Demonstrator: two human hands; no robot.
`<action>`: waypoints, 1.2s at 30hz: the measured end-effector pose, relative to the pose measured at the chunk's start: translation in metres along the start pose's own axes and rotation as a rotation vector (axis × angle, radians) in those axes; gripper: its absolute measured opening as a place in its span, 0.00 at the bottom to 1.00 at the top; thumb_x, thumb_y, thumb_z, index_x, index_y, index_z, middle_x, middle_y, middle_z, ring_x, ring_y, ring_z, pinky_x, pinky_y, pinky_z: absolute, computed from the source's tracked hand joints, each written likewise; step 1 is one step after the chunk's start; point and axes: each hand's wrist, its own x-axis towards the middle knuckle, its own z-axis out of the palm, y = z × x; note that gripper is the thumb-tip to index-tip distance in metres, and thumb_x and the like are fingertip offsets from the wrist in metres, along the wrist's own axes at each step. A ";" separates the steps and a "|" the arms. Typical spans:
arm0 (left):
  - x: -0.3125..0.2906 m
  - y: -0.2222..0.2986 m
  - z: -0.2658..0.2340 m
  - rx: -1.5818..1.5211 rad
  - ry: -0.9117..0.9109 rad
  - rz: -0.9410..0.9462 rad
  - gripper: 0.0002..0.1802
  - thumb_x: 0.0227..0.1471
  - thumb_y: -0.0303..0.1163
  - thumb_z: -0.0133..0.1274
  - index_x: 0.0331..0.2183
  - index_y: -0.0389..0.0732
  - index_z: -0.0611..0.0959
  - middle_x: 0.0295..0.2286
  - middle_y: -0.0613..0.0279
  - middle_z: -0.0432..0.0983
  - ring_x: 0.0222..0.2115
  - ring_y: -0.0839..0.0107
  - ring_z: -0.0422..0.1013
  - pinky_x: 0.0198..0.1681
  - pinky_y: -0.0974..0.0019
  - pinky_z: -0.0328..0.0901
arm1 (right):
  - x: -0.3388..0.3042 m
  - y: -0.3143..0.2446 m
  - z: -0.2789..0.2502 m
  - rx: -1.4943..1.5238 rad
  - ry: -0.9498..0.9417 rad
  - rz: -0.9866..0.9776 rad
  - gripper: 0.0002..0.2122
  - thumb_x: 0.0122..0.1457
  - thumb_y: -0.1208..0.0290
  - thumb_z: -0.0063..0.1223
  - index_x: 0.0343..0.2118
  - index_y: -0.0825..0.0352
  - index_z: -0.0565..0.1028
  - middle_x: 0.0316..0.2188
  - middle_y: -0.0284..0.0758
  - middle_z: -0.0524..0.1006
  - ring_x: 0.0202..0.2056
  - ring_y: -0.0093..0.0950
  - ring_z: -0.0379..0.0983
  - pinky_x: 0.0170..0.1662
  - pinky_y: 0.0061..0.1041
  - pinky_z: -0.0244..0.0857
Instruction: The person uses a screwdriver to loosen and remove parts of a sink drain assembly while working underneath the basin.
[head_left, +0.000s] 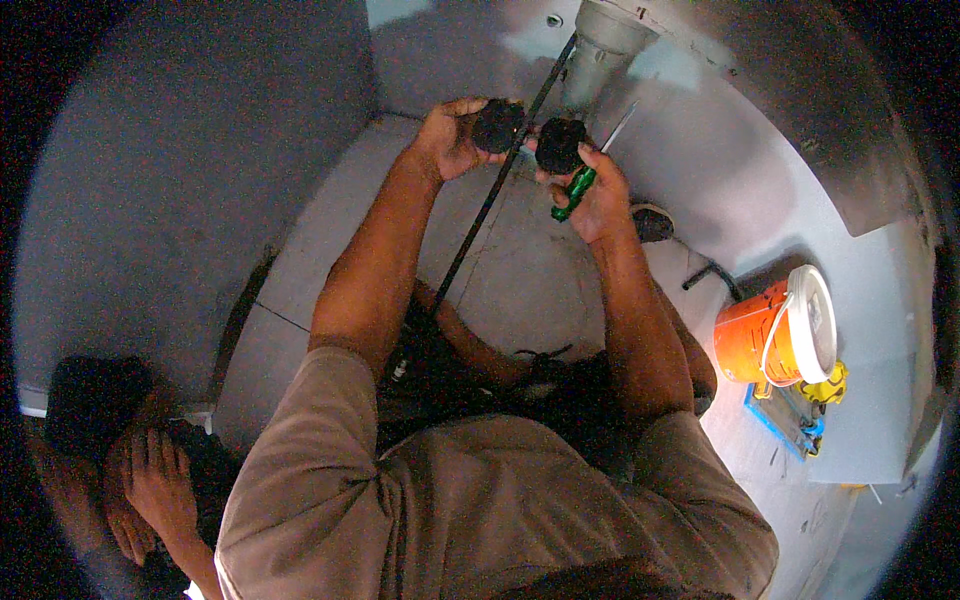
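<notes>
My left hand (452, 143) is closed round a dark, round, short piece (497, 126) at the upper middle. Close to its right, my right hand (602, 197) grips a second dark round piece (560, 145) with the fingertips. The same hand also holds a screwdriver (574, 193) with a green handle, its thin metal shaft pointing up and to the right. Between the two pieces a long black rod or cable (484, 214) runs slantwise from the wall fitting down toward my lap. Whether it touches either piece I cannot tell.
A pale pipe-like fitting (603, 45) is at the top. At right stand an orange bucket (752, 335) with a white lid, a blue tray (768, 425) of tools and a yellow cloth (825, 385). A bent black tube (715, 275) lies nearby. Another person's hand (160, 485) shows lower left.
</notes>
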 end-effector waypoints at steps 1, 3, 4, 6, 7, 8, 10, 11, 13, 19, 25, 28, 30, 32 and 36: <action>-0.001 -0.007 -0.020 -0.075 -0.171 -0.013 0.20 0.61 0.37 0.42 0.48 0.35 0.77 0.41 0.52 0.78 0.38 0.58 0.75 0.39 0.58 0.70 | -0.002 0.004 0.003 0.030 -0.036 0.005 0.24 0.60 0.57 0.46 0.55 0.67 0.67 0.47 0.43 0.78 0.33 0.27 0.75 0.23 0.19 0.63; 0.010 -0.034 -0.022 -0.016 0.036 -0.019 0.18 0.61 0.36 0.44 0.47 0.35 0.77 0.40 0.52 0.78 0.38 0.57 0.75 0.38 0.59 0.70 | -0.006 0.006 -0.007 0.053 -0.038 -0.004 0.25 0.59 0.56 0.46 0.56 0.67 0.67 0.47 0.43 0.78 0.33 0.27 0.75 0.23 0.19 0.62; 0.010 -0.043 -0.024 0.061 0.259 -0.009 0.17 0.61 0.34 0.46 0.47 0.35 0.77 0.40 0.52 0.78 0.38 0.57 0.75 0.37 0.59 0.71 | -0.009 0.008 -0.009 0.073 -0.065 0.002 0.25 0.59 0.56 0.46 0.56 0.67 0.67 0.47 0.44 0.77 0.33 0.27 0.75 0.23 0.19 0.62; 0.004 -0.053 -0.042 0.079 0.270 -0.003 0.16 0.60 0.33 0.48 0.47 0.35 0.76 0.40 0.52 0.78 0.38 0.57 0.75 0.38 0.58 0.71 | -0.014 0.012 -0.010 0.098 -0.095 0.014 0.25 0.59 0.55 0.46 0.55 0.67 0.67 0.47 0.45 0.77 0.33 0.27 0.75 0.23 0.18 0.62; -0.002 -0.061 -0.051 0.086 0.280 0.004 0.17 0.59 0.32 0.50 0.48 0.35 0.75 0.40 0.51 0.77 0.39 0.56 0.75 0.38 0.57 0.72 | -0.018 0.015 -0.012 0.127 -0.146 0.015 0.25 0.59 0.55 0.46 0.55 0.67 0.67 0.47 0.46 0.77 0.32 0.26 0.75 0.22 0.18 0.62; -0.007 -0.069 -0.060 0.082 0.290 0.003 0.17 0.59 0.32 0.50 0.48 0.35 0.75 0.40 0.51 0.77 0.39 0.56 0.75 0.38 0.57 0.72 | -0.022 0.018 -0.013 0.157 -0.200 0.016 0.26 0.59 0.55 0.46 0.55 0.67 0.67 0.47 0.47 0.77 0.31 0.26 0.75 0.22 0.18 0.62; -0.017 -0.081 -0.065 -0.146 0.432 0.141 0.18 0.60 0.32 0.49 0.49 0.35 0.72 0.42 0.49 0.76 0.40 0.54 0.74 0.40 0.54 0.72 | -0.035 0.019 -0.012 0.157 -0.183 0.041 0.26 0.59 0.54 0.47 0.55 0.68 0.67 0.47 0.47 0.77 0.31 0.26 0.74 0.21 0.18 0.61; -0.025 -0.086 -0.068 -0.150 0.444 0.141 0.18 0.60 0.32 0.49 0.49 0.35 0.72 0.42 0.49 0.76 0.40 0.54 0.74 0.40 0.54 0.72 | -0.040 0.021 -0.012 0.153 -0.175 0.060 0.26 0.59 0.54 0.47 0.55 0.68 0.67 0.46 0.47 0.77 0.30 0.26 0.74 0.21 0.18 0.61; -0.043 -0.089 -0.052 -0.231 0.267 0.388 0.19 0.61 0.35 0.46 0.50 0.34 0.69 0.43 0.45 0.75 0.42 0.50 0.74 0.43 0.51 0.71 | -0.046 0.027 -0.036 0.156 -0.196 0.093 0.27 0.59 0.53 0.47 0.56 0.68 0.67 0.46 0.47 0.77 0.29 0.26 0.74 0.20 0.18 0.61; -0.112 -0.066 0.019 -0.204 0.322 0.372 0.24 0.58 0.43 0.46 0.48 0.35 0.72 0.43 0.43 0.74 0.41 0.47 0.73 0.42 0.52 0.69 | -0.052 0.029 -0.056 -0.128 -0.165 0.273 0.28 0.58 0.53 0.48 0.57 0.67 0.67 0.42 0.42 0.79 0.25 0.22 0.71 0.19 0.16 0.58; -0.136 -0.057 0.082 0.016 0.320 0.372 0.22 0.55 0.39 0.50 0.47 0.34 0.73 0.40 0.46 0.74 0.37 0.54 0.71 0.34 0.59 0.67 | -0.015 0.042 -0.068 -0.213 -0.327 0.374 0.24 0.59 0.56 0.45 0.53 0.68 0.70 0.38 0.41 0.80 0.24 0.20 0.69 0.19 0.16 0.58; -0.139 -0.055 0.109 -0.023 0.249 0.348 0.23 0.54 0.36 0.53 0.48 0.35 0.72 0.39 0.49 0.73 0.34 0.60 0.70 0.31 0.63 0.66 | -0.001 0.040 -0.069 -0.255 -0.381 0.358 0.22 0.60 0.56 0.46 0.50 0.68 0.71 0.37 0.39 0.80 0.23 0.21 0.70 0.19 0.17 0.58; -0.140 -0.057 0.130 -0.051 0.233 0.377 0.23 0.53 0.36 0.53 0.49 0.36 0.72 0.38 0.50 0.72 0.32 0.63 0.69 0.29 0.66 0.65 | 0.009 0.041 -0.072 -0.281 -0.416 0.352 0.21 0.60 0.57 0.47 0.49 0.69 0.72 0.35 0.39 0.80 0.23 0.21 0.70 0.19 0.17 0.58; -0.133 -0.058 0.139 -0.100 0.197 0.404 0.23 0.53 0.35 0.54 0.49 0.37 0.71 0.38 0.52 0.72 0.31 0.66 0.68 0.28 0.69 0.64 | 0.011 0.046 -0.083 -0.238 -0.365 0.452 0.19 0.59 0.58 0.50 0.46 0.69 0.73 0.32 0.36 0.79 0.23 0.22 0.72 0.19 0.17 0.58; -0.133 -0.066 0.136 -0.267 0.058 0.432 0.22 0.54 0.33 0.53 0.50 0.37 0.71 0.35 0.55 0.70 0.28 0.70 0.67 0.22 0.74 0.61 | -0.011 0.080 -0.086 -0.249 -0.212 0.539 0.16 0.58 0.59 0.54 0.43 0.65 0.75 0.28 0.34 0.78 0.22 0.23 0.72 0.20 0.20 0.60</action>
